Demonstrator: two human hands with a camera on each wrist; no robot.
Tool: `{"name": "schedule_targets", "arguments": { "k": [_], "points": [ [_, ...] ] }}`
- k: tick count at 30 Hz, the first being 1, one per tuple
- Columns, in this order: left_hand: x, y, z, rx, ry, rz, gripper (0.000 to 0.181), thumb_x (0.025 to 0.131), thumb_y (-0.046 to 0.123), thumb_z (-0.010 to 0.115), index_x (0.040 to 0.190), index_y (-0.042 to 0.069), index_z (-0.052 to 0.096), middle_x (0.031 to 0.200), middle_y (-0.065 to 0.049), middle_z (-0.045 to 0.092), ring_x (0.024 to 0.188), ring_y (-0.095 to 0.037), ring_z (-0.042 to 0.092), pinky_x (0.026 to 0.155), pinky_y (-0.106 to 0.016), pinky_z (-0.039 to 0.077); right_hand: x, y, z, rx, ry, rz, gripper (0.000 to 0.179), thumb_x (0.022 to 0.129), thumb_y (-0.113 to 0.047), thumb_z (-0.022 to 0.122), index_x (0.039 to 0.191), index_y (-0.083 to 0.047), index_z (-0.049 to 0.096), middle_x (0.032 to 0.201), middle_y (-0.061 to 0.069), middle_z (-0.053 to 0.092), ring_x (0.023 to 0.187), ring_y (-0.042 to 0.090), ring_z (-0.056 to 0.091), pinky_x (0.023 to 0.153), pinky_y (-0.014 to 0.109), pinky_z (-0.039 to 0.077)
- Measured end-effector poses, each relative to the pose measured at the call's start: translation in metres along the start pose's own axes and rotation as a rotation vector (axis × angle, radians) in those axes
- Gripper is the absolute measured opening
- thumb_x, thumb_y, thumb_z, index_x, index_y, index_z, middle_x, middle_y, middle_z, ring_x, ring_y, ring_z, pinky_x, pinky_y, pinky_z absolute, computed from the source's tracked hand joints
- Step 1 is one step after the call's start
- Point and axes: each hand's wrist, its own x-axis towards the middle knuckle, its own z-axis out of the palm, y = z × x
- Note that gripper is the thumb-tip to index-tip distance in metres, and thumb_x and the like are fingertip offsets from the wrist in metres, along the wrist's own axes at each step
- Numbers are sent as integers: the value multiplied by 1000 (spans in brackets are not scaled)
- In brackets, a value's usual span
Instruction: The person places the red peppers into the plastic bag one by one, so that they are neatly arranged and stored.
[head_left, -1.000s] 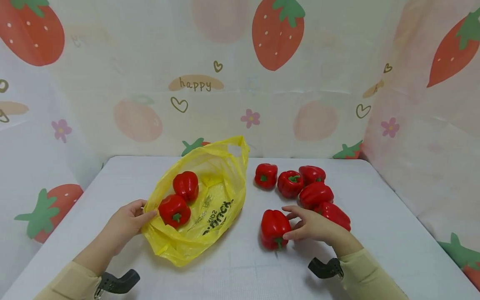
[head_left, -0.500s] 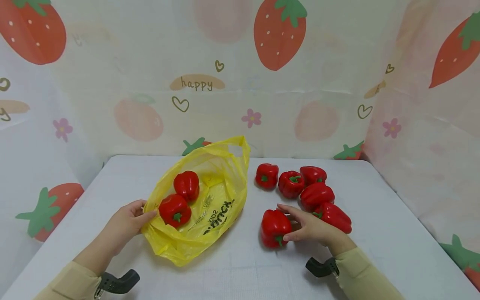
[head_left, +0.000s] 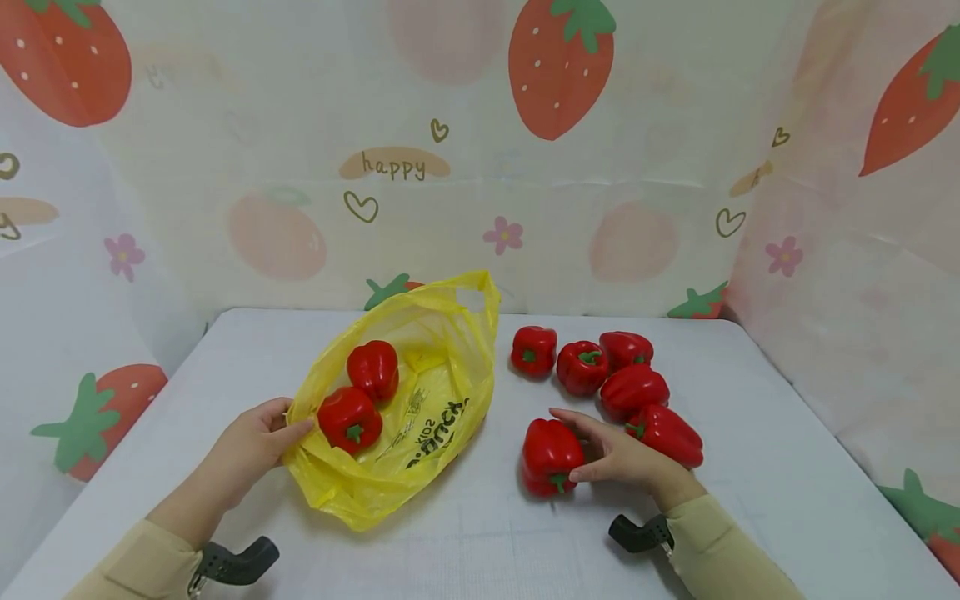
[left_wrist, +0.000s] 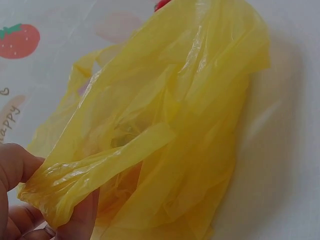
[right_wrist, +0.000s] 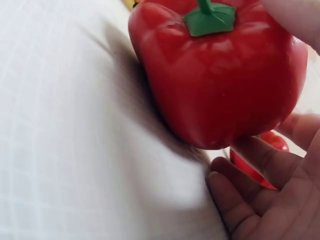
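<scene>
While two pale yellow sleeves, the left sleeve (head_left: 138, 562) and the right sleeve (head_left: 723, 546), reach in from the near edge, a curved black wrist piece (head_left: 238, 564) sits at the left cuff and a second black piece (head_left: 637, 535) at the right cuff. Beneath them spreads a white table (head_left: 465, 558).

On the right side, a glossy red bell pepper (head_left: 551, 457) stands on the table, its green stem facing the viewer. The right hand (head_left: 618, 454) grasps it from the right, thumb beside the stem and fingers curved around the far side; the right wrist view shows the fingertips against its lower side.

On the left side, the left hand (head_left: 251, 446) pinches the gathered edge of a yellow plastic bag (head_left: 337, 492) between thumb and fingers. The bag lies with its mouth spread wide toward the viewer and dark lettering on it. Inside, at its left, rest a front pepper (head_left: 349, 419) and, just behind it, a rear pepper (head_left: 373, 371).

Beyond the right hand, five more red peppers (head_left: 634, 393) lie in a loose cluster, the nearest one on its side.

Behind the table hangs a pale backdrop (head_left: 540, 283) printed with strawberries, hearts, flowers and the word "happy".
</scene>
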Motion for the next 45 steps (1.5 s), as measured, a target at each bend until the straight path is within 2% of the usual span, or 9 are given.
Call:
{"name": "schedule_targets", "arguments": {
  "k": [6, 14, 23, 29, 35, 45],
  "points": [
    [-1, 2, -1, -3, -1, 1, 55, 89, 43, 54, 127, 5, 44, 116, -14, 55, 87, -19, 54, 78, -30, 53, -1, 1, -1, 18, -19, -23, 85, 76, -17, 72, 145, -17, 22, 144, 7, 28, 130, 31, 26, 97, 41, 41],
    [-2, 3, -1, -11, -3, 1, 55, 89, 43, 54, 127, 5, 44, 114, -12, 56, 87, -19, 54, 78, -29, 53, -1, 4, -2, -30, -37, -59, 81, 76, -17, 72, 143, -10, 26, 140, 10, 34, 126, 31, 31, 94, 38, 43],
    [-2, 4, -1, -10, -4, 3, 54, 89, 43, 54, 127, 5, 44, 113, -12, 56, 87, -19, 54, 78, -30, 53, -1, 3, -1, 0, -61, -40, 77, 75, -16, 73, 140, -13, 31, 136, 8, 38, 126, 30, 31, 93, 39, 44],
    [-2, 4, 0, -12, -5, 1, 56, 89, 43, 54, 128, 4, 43, 116, -14, 55, 88, -19, 54, 79, -30, 53, -1, 4, -2, -15, -45, -34, 80, 76, -17, 73, 142, -12, 28, 139, 7, 36, 128, 30, 28, 96, 40, 42],
    [-3, 2, -1, -16, -5, -1, 56, 89, 43, 54, 128, 4, 43, 116, -14, 55, 88, -18, 55, 78, -30, 53, -1, 4, -2, -26, -26, -29, 77, 75, -18, 74, 140, -13, 32, 137, 7, 38, 127, 30, 30, 93, 39, 44],
    [-2, 1, -2, -27, -10, -10, 56, 90, 43, 53, 129, 4, 43, 120, -15, 54, 90, -19, 55, 80, -32, 53, -2, 0, -2, -51, -3, -106, 75, 75, -16, 74, 139, -10, 35, 134, 9, 42, 122, 31, 37, 91, 36, 46]
  ]
}}
